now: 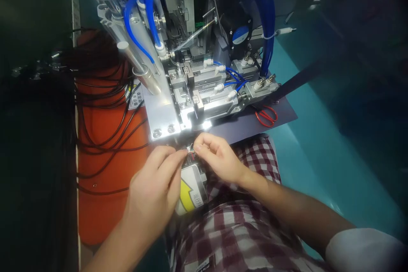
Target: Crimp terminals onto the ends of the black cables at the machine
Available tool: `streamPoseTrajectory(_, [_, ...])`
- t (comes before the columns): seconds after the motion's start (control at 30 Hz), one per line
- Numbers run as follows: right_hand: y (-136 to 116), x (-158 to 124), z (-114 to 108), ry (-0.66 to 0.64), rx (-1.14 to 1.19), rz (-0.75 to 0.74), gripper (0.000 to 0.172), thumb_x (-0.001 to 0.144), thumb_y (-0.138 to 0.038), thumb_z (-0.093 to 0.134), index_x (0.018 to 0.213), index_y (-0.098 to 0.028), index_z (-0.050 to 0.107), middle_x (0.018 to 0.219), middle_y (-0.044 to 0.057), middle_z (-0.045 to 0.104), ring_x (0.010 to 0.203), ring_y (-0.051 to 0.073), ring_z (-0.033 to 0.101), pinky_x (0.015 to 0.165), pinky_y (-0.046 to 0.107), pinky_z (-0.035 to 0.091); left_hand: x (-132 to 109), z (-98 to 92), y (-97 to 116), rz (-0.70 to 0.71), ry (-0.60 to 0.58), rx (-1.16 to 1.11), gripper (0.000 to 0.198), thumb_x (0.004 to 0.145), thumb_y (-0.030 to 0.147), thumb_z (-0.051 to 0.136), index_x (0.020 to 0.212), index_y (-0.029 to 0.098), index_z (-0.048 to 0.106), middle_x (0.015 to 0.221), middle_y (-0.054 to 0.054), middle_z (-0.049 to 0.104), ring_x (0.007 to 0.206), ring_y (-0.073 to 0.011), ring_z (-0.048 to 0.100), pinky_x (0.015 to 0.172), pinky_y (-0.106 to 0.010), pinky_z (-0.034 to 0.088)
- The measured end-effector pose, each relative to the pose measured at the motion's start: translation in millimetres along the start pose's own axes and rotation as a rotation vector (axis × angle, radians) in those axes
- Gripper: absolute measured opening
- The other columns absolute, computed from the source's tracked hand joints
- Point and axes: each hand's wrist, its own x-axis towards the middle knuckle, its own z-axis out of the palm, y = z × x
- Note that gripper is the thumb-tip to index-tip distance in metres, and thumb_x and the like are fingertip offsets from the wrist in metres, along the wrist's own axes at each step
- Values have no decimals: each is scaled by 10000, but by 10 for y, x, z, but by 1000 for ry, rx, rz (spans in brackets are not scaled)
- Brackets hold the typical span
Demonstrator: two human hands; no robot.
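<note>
My left hand [156, 187] and my right hand [216, 157] meet just below the front of a metal machine [194, 93]. Both pinch the end of a thin cable with small coloured wires [190, 148] between thumb and fingertips. The wire tips sit close under the machine's bright jaw area [204, 124]. Under my hands lies a small box with a yellow arrow label [191, 189] on a checked cloth [229, 221].
Blue air hoses [140, 21] loop over the machine. A bundle of black cables [105, 106] lies over an orange surface [108, 204] at the left. Red-handled scissors [267, 117] rest on a dark mat [287, 112] to the right, on a teal table [318, 157].
</note>
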Motion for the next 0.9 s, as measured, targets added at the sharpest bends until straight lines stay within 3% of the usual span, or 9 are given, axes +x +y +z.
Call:
streamPoseTrajectory(0.27, [53,34,36,31,-37,-14,259,933,-353,571,736,-203,493,667,-33,451,627,121,405,570,263,363,-43,31,-105,-14,-17,-5,244,946,102,540,1125,180,685,922,-36,615,761,-126,621,650,-232,475])
streamPoseTrajectory(0.9, [49,18,76,98,-59,8,222,917,-314,558,731,-204,505,618,-53,426,570,106,387,531,261,329,-51,54,-113,50,-18,99,269,943,81,512,1132,158,688,931,-48,585,768,-134,614,624,-232,473])
